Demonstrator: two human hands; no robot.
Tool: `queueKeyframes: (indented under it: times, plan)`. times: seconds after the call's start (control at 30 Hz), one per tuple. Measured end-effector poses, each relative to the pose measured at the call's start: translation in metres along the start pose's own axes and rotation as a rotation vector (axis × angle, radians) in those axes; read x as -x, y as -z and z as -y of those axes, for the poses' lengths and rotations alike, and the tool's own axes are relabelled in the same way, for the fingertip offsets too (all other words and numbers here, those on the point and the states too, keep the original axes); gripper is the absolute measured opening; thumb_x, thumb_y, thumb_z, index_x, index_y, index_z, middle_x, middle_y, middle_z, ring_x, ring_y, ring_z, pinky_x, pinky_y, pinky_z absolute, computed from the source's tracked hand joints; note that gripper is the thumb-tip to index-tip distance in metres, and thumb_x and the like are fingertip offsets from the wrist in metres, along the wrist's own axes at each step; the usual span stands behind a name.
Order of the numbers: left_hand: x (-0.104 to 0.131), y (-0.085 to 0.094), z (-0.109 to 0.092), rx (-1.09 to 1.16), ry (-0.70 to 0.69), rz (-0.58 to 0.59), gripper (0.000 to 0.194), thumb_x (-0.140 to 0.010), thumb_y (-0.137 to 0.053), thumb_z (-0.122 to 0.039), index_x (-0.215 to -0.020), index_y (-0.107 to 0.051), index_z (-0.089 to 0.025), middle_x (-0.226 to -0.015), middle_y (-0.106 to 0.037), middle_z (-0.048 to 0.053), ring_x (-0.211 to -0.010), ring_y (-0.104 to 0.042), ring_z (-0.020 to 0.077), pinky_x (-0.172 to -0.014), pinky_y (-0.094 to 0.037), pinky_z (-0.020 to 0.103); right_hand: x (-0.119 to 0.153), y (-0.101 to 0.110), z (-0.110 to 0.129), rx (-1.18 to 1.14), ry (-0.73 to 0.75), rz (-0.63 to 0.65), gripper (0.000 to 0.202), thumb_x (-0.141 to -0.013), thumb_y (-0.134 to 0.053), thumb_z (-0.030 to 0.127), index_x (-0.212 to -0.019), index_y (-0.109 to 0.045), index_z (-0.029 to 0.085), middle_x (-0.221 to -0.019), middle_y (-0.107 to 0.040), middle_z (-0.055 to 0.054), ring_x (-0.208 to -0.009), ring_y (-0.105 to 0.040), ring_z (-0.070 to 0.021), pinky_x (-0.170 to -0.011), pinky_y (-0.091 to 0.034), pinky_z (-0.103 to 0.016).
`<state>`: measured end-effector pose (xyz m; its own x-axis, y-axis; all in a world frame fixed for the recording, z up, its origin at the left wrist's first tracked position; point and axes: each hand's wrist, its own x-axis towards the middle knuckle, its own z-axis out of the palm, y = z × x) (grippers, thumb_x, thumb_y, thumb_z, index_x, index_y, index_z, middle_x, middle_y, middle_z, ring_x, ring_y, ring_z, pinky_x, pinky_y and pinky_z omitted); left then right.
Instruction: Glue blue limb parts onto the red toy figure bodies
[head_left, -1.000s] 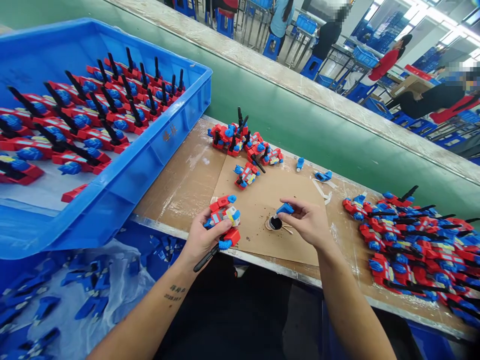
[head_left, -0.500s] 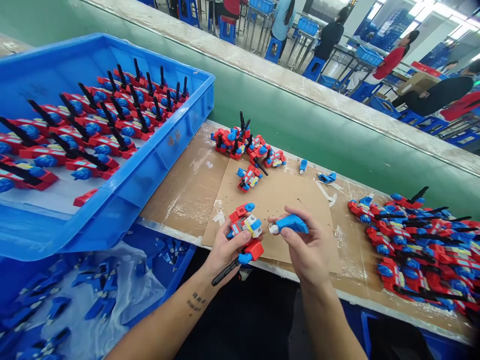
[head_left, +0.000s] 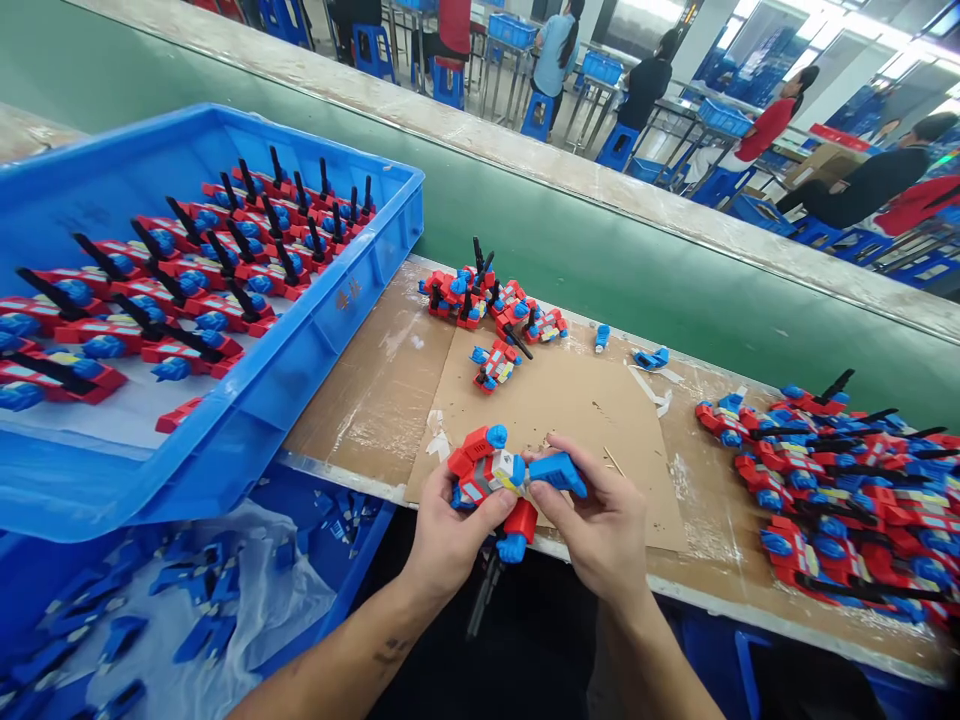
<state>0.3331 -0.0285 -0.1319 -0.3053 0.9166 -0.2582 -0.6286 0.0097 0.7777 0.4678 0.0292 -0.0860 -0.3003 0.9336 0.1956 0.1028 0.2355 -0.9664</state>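
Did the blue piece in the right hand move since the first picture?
Yes. Against the cardboard sheet, the blue piece moved left and toward the sheet's front edge.

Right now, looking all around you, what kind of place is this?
It looks like a toy factory, probably where figures get put together. A big blue tray holds rows of matching red-and-blue toy figures, a pile of similar ones lies at the right, and people sit on blue stools beyond.

Right hand (head_left: 606, 512) has brought blue leg (head_left: 556, 474) from beside the black pot, well apart from robot figure (head_left: 484, 478), to figure's lower end, now up against it.
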Motion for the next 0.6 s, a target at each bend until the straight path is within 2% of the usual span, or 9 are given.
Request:
queueKeyframes:
  times: [0.13, 0.2, 0.27, 0.33, 0.43, 0.5, 0.53, 0.6]
  plan:
    - [0.004, 0.001, 0.002, -0.12, -0.029, 0.004, 0.058, -0.075, -0.087, -0.044, -0.124, -0.067, -0.021, -0.106, -0.074, 0.009, -0.093, -0.072, 0.0237, -0.088, -0.061, 0.033, 0.007, -0.003, -0.007, 0.043, 0.046, -0.035, 0.045, -0.088, -0.075, 0.025, -0.132, -0.065, 0.031, -0.104, -0.078, -0.003, -0.096, -0.076, -0.0211, -0.085, -0.065, -0.032]
    - [0.001, -0.003, 0.0, -0.16, -0.008, -0.025, 0.06, -0.074, -0.088, -0.045, -0.124, -0.067, -0.021, -0.105, -0.074, 0.008, -0.091, -0.072, 0.0215, -0.085, -0.061, 0.029, 0.005, -0.004, -0.014, 0.096, 0.039, -0.049, 0.044, -0.091, -0.072, 0.03, -0.135, -0.063, 0.028, -0.101, -0.078, -0.004, -0.092, -0.076, -0.0207, -0.087, -0.063, -0.034]
    - [-0.006, -0.008, -0.005, -0.12, 0.02, -0.054, 0.063, -0.07, -0.09, -0.044, -0.123, -0.066, -0.022, -0.102, -0.075, 0.006, -0.089, -0.073, 0.0187, -0.081, -0.061, 0.023, -0.001, 0.0, -0.016, 0.198, 0.07, -0.004, 0.045, -0.095, -0.065, 0.037, -0.138, -0.06, 0.024, -0.098, -0.078, -0.005, -0.088, -0.076, -0.0209, -0.084, -0.063, -0.035]
    - [-0.015, -0.012, -0.012, -0.034, 0.054, -0.08, 0.068, -0.064, -0.094, -0.043, -0.122, -0.066, -0.025, -0.098, -0.075, 0.002, -0.085, -0.073, 0.016, -0.077, -0.061, 0.019, -0.009, 0.008, -0.009, 0.359, 0.205, 0.023, 0.055, -0.097, -0.061, 0.045, -0.144, -0.053, 0.019, -0.112, -0.075, -0.011, -0.101, -0.073, -0.0246, -0.089, -0.062, -0.038]
    - [-0.029, -0.015, -0.022, -0.022, 0.072, -0.154, 0.06, -0.063, -0.093, -0.037, -0.117, -0.067, -0.033, -0.095, -0.075, -0.005, -0.081, -0.072, 0.0125, -0.075, -0.06, 0.016, -0.015, 0.02, 0.009, 0.607, 0.585, -0.023, 0.074, -0.092, -0.064, 0.054, -0.151, -0.041, 0.016, -0.136, -0.062, -0.018, -0.126, -0.06, -0.0289, -0.103, -0.055, -0.042]
    - [-0.037, -0.016, -0.025, -0.127, 0.057, -0.189, 0.043, -0.068, -0.088, -0.035, -0.106, -0.07, -0.036, -0.09, -0.075, -0.008, -0.079, -0.072, 0.013, -0.068, -0.06, 0.014, -0.016, 0.022, 0.017, 0.78, 0.797, 0.027, 0.059, -0.095, -0.062, 0.046, -0.146, -0.046, 0.02, -0.132, -0.064, -0.014, -0.114, -0.064, -0.0239, -0.096, -0.057, -0.036]
    - [-0.04, -0.017, -0.025, -0.192, 0.046, -0.184, 0.035, -0.069, -0.086, -0.037, -0.1, -0.071, -0.036, -0.087, -0.075, -0.009, -0.077, -0.072, 0.0145, -0.063, -0.059, 0.015, -0.016, 0.021, 0.019, 0.865, 0.848, 0.079, 0.044, -0.098, -0.059, 0.039, -0.138, -0.053, 0.022, -0.126, -0.067, -0.009, -0.101, -0.067, -0.0199, -0.087, -0.058, -0.032]
    - [-0.045, -0.02, -0.024, -0.314, 0.006, -0.087, 0.027, -0.072, -0.082, -0.044, -0.096, -0.071, -0.037, -0.084, -0.075, -0.009, -0.074, -0.071, 0.0178, -0.053, -0.058, 0.019, -0.016, 0.019, 0.017, 1.002, 0.844, 0.141, 0.02, -0.101, -0.052, 0.026, -0.117, -0.064, 0.023, -0.11, -0.071, -0.002, -0.08, -0.065, -0.0143, -0.07, -0.056, -0.027]
